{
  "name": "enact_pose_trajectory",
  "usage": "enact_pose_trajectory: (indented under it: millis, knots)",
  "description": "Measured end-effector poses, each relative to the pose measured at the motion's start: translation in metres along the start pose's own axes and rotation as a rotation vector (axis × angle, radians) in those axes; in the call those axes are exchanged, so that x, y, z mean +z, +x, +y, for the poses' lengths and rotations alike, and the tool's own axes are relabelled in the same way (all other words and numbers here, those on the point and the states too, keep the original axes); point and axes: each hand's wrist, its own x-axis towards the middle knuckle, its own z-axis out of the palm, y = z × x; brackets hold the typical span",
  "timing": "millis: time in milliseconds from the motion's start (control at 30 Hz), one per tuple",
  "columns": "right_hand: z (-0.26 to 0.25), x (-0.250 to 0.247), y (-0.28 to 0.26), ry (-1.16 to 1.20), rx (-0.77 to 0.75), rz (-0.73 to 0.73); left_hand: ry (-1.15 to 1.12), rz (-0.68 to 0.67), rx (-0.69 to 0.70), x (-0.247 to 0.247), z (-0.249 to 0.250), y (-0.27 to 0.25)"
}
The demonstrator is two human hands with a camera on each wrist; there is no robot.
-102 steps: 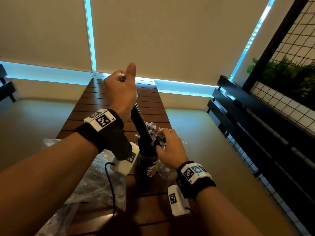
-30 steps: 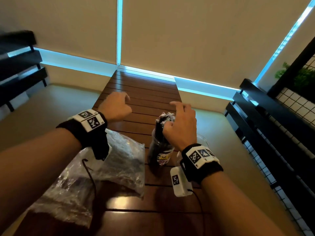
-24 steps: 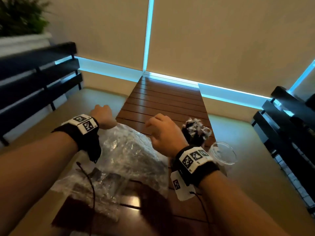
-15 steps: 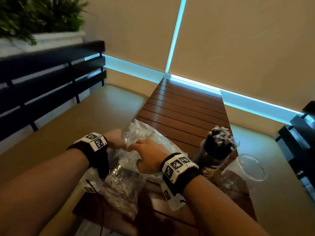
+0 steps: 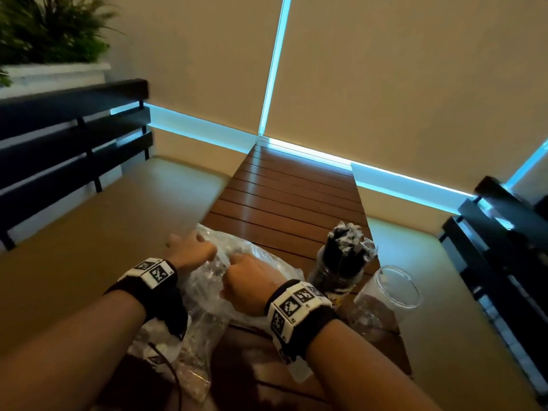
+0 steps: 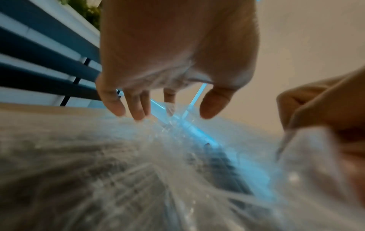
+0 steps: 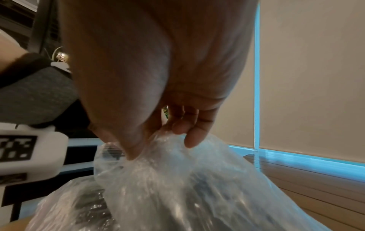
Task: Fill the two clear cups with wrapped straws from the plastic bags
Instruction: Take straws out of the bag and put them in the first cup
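We have both hands at the mouth of the plastic bag (image 5: 252, 262), which lies on the tabletop (image 5: 284, 203) to the left of the two cups. Our right hand (image 5: 252, 284) pinches a fold of the film between thumb and curled fingers, presumably to hold the opening steady. Our left hand (image 5: 189, 252) hangs over the bag with fingers spread and relaxed, holding nothing; whether the tips touch the film is hard to tell through the blur. The first cup (image 5: 335, 277) stands packed with wrapped straws (image 5: 350, 235). The second cup (image 5: 388, 295), just to its right, is empty and sits close to the right tabletop edge, so straws should be carried over with care. The far tabletop offers open room.
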Motion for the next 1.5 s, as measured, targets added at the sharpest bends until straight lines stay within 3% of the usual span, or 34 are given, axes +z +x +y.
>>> enact_pose_trajectory:
  millis: [33,133,233,300,433,533,667,800,933,1100,1233,1400,1500]
  knots:
    - [0.003,-0.002,-0.004,0.019,-0.012,0.03,-0.003,0.022,-0.002,0.0,0.0,0.002]
    - [0.016,-0.017,-0.025,0.139,0.022,0.181,-0.067,-0.104,0.094,0.001,0.006,0.0]
    - [0.03,-0.035,-0.045,0.211,0.139,0.248,-0.072,0.026,0.13,0.0,0.013,-0.002]
    - [0.036,-0.045,-0.054,0.141,0.226,0.24,-0.045,0.075,0.189,-0.005,0.03,-0.009]
    - [0.035,-0.06,-0.059,-0.004,0.33,0.117,-0.018,-0.012,0.359,-0.006,0.075,-0.036]
    - [0.024,-0.062,-0.055,0.072,0.241,0.112,0.153,-0.039,0.533,-0.004,0.102,-0.059]
    - [0.025,-0.065,-0.063,0.099,0.391,0.098,0.439,0.037,0.68,-0.009,0.111,-0.073]
    - [0.031,-0.064,-0.077,0.114,0.535,0.161,0.648,-0.037,0.582,-0.012,0.104,-0.074]
    - [0.033,-0.053,-0.066,0.201,0.597,0.12,0.771,-0.153,0.456,-0.009,0.111,-0.079]
    - [0.038,-0.031,-0.055,0.378,0.62,0.128,0.541,-0.396,0.271,-0.008,0.101,-0.068]
    - [0.036,-0.021,-0.052,0.438,0.603,0.157,0.355,-0.517,0.245,-0.009,0.093,-0.065]
    - [0.037,-0.018,-0.052,0.445,0.599,0.237,0.157,-0.574,0.234,-0.01,0.097,-0.071]
    - [0.037,-0.016,-0.054,0.537,0.519,0.307,0.09,-0.573,0.25,-0.008,0.097,-0.07]
